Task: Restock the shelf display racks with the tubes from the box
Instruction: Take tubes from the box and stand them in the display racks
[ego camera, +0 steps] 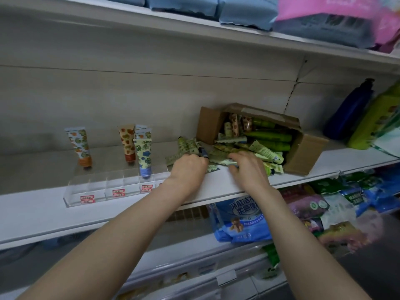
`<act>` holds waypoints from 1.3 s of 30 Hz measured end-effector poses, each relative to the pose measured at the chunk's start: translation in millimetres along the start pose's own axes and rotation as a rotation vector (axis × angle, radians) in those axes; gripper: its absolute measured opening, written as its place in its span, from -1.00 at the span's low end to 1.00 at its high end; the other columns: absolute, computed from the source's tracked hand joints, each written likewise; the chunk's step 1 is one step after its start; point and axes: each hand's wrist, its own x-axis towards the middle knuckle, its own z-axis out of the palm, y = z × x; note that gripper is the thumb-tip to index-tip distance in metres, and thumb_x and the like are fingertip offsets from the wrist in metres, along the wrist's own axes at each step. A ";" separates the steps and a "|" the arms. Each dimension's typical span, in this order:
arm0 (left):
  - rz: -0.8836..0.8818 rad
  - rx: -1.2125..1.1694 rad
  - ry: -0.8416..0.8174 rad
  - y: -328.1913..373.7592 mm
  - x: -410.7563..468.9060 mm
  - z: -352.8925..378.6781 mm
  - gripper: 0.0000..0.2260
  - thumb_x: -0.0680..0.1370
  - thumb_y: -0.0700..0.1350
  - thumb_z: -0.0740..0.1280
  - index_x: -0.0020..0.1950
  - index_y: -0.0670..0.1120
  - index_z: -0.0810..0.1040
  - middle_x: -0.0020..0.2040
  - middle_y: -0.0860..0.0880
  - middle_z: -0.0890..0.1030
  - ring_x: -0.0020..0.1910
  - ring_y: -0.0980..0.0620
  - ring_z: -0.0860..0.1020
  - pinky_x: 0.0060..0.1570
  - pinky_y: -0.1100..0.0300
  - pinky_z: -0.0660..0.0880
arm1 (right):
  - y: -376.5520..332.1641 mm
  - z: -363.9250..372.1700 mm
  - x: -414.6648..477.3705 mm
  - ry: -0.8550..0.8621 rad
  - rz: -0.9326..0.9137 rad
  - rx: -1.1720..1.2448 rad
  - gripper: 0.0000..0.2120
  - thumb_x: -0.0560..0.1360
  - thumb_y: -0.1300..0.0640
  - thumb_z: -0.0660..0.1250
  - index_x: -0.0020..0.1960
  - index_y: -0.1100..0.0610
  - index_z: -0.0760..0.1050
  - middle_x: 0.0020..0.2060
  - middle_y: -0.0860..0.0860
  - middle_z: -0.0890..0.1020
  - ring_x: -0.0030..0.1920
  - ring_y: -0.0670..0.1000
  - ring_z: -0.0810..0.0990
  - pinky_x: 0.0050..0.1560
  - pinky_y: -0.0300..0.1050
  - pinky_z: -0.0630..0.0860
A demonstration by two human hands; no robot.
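Head view: left hand point(188, 167) has its fingers curled down and clamped on a pale green patterned plastic tube with a dark blue cap point(203, 153). The cap pokes out just past the knuckles; the fingertips are hidden behind the back of the hand. Right hand point(249, 167) also has its fingers curled, pinching a flat pale green tube point(225, 163) on top of the heap. Heap of loose pale green tubes point(216, 153) lies under and between both sets of fingers, on the white shelf board point(216, 185). Just beyond the right fingers, to the right, a brown cardboard box point(307, 152) lies on its side, open mouth toward the hands and tubes spilling out of it. Inside are solid green tubes point(270, 137), with a few fruit-print ones at the back. Left of the left fingers sits a clear acrylic stepped display rack point(97, 191) with red-and-white price labels. A blue floral tube point(144, 156) stands cap-down in it, nearest the hand. An orange-brown print tube point(127, 144) stands behind that, and an orange-and-green print tube point(79, 146) further left; most slots are unfilled. Far right, past the box, are a dark blue bottle point(348, 113) and a lime green bottle point(372, 126). Shelf above holds blue soft packs point(184, 5); shelf below holds a blue printed bag point(238, 224).
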 end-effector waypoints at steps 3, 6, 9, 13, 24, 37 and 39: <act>-0.042 0.008 -0.045 6.0 2.3 -2.8 -0.77 0.59 -0.23 0.19 0.21 -0.12 0.53 0.10 -0.15 0.61 0.07 -0.17 0.58 -0.09 0.05 0.49 | 2.5 -0.3 11.9 -0.034 -0.046 -0.061 -0.68 0.58 0.02 0.26 0.30 0.07 0.50 0.20 0.08 0.57 0.23 0.12 0.43 0.16 -0.01 0.31; -0.052 0.044 -0.079 12.1 2.0 -8.2 -0.78 0.59 -0.23 0.17 0.17 -0.14 0.53 0.11 -0.14 0.60 0.07 -0.14 0.58 -0.06 0.06 0.46 | 2.6 -2.0 21.2 -0.086 -0.113 -0.090 -0.65 0.57 0.00 0.28 0.32 0.06 0.49 0.18 0.10 0.57 0.20 0.14 0.45 0.15 -0.01 0.30; -0.119 0.005 -0.094 19.2 -2.1 -13.4 -0.69 0.55 -0.32 0.15 0.27 -0.17 0.44 0.15 -0.16 0.57 0.09 -0.14 0.56 0.00 0.07 0.46 | 5.0 -1.9 25.3 -0.100 -0.186 -0.093 -0.66 0.57 0.10 0.27 0.34 0.06 0.48 0.16 0.12 0.58 0.16 0.16 0.48 0.15 0.00 0.34; -0.341 -0.243 -0.016 26.7 -6.8 -16.5 -0.59 0.54 -0.34 0.18 0.39 -0.19 0.31 0.21 -0.20 0.53 0.16 -0.18 0.52 0.06 0.05 0.42 | 6.0 -4.3 21.8 -0.115 -0.290 -0.171 -0.67 0.57 0.20 0.21 0.33 0.11 0.45 0.16 0.15 0.55 0.16 0.17 0.47 0.16 0.02 0.36; -0.679 -0.967 0.323 34.3 -24.8 -29.5 -0.80 0.60 0.00 0.27 0.00 -0.14 0.52 -0.15 -0.10 0.60 -0.09 -0.15 0.56 -0.08 -0.03 0.53 | 6.6 -22.9 18.6 -0.254 -0.157 0.346 -0.77 0.66 0.10 0.02 0.16 0.16 0.40 -0.04 0.09 0.56 -0.12 0.10 0.49 -0.18 -0.06 0.33; -0.767 -1.305 0.554 42.9 -59.8 -46.9 -0.94 0.52 -0.11 0.42 -0.14 -0.04 0.58 -0.23 -0.01 0.59 -0.24 0.09 0.52 -0.21 0.09 0.51 | -16.2 -42.9 9.2 -0.490 -0.044 1.376 -0.84 0.63 0.26 0.14 0.11 0.06 0.42 -0.12 0.07 0.62 -0.18 0.01 0.60 -0.11 -0.07 0.52; -0.772 -1.315 0.569 37.9 -69.0 -48.4 -0.95 0.52 -0.11 0.42 -0.09 -0.07 0.60 -0.19 -0.06 0.60 -0.19 0.03 0.54 -0.06 -0.09 0.57 | -25.7 -46.2 5.1 -0.516 -0.080 1.385 -0.81 0.63 0.26 0.12 0.14 0.05 0.43 -0.13 0.07 0.60 -0.20 0.00 0.58 -0.15 -0.09 0.51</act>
